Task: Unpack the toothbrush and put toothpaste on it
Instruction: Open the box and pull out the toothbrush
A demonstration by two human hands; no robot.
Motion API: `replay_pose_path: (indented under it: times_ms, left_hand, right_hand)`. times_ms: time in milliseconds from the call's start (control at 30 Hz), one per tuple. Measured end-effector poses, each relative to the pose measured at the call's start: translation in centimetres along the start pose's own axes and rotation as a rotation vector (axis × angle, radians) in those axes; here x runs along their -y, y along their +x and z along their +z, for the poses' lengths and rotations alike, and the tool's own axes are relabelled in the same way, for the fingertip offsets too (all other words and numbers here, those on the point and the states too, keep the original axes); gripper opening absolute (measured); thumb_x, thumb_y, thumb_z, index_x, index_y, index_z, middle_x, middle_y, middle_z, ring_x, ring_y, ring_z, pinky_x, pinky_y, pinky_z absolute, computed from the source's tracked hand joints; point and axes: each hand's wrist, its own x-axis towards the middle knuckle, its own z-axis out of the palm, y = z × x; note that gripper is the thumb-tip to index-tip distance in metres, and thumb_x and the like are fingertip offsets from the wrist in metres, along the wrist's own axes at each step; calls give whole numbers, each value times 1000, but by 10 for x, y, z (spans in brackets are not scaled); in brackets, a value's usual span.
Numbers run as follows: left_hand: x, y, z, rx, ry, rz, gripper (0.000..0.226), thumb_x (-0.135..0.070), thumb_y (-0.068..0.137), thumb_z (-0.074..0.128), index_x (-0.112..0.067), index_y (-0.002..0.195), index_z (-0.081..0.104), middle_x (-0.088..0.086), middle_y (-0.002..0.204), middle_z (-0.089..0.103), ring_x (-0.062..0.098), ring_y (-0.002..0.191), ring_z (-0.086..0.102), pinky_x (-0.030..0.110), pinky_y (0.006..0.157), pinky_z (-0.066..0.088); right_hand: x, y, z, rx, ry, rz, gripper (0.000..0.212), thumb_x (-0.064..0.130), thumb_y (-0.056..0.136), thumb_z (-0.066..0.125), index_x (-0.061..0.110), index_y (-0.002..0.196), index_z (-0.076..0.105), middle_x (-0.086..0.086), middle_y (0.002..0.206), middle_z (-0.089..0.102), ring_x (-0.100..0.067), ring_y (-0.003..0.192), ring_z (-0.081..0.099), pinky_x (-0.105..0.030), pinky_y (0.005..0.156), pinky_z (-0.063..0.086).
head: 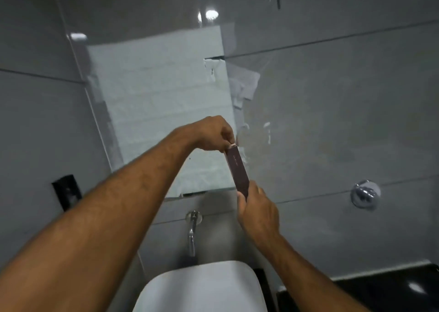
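A long, narrow dark brown toothbrush box (237, 169) is held up in front of the wall, tilted with its top end towards the left. My right hand (256, 210) grips its lower end. My left hand (213, 133) pinches the flap at its top end, where a pale edge shows. The toothbrush itself is hidden inside the box. No toothpaste is in sight.
A white basin (202, 288) lies below my arms with a chrome spout (192, 235) on the grey tiled wall above it. A mirror covered with white paper (161, 93) hangs behind my hands. A chrome knob (365, 194) sits at right, a black counter (392, 290) at lower right.
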Motion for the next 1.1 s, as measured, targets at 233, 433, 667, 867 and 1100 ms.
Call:
replay_pose_path:
  times_ms: [233,433,667,867,1100]
  left_hand:
    - [27,-27,3,-285,-630,-149,12,-6,85,61,-11,85,71,13,81,75,21,64,75,32,55,60]
    - [48,-50,103,-439,-1805,-582,15,-18,92,59,-5,98,63,15,85,68,25,70,70,36,53,62]
    - [37,-69,177,-468,-2336,-537,23,-18,91,57,4,95,63,19,73,72,26,67,72,35,55,61]
    - [56,-83,183,-319,-2204,-519,36,-28,97,50,3,112,61,19,91,76,18,60,68,25,48,56]
    - [55,-88,173,-257,-2082,-491,48,-46,97,44,-5,116,60,13,99,77,11,51,59,19,39,40]
  right_hand:
    - [19,33,-30,100,19,-104,34,27,95,54,14,125,47,-11,114,60,-29,95,61,-35,74,47]
    - [63,105,-100,36,-735,-775,27,15,86,55,18,113,59,-8,108,63,-33,100,56,-48,94,37]
    - [128,123,-90,169,-1245,-1342,30,29,86,68,26,116,63,2,112,64,-28,110,55,-63,113,19]
    - [120,126,-84,189,-1218,-1297,37,25,85,70,22,120,60,-1,113,63,-28,110,54,-61,112,23]
    - [127,128,-84,64,-1145,-1448,31,20,86,68,22,115,59,-2,108,61,-29,108,52,-58,113,22]
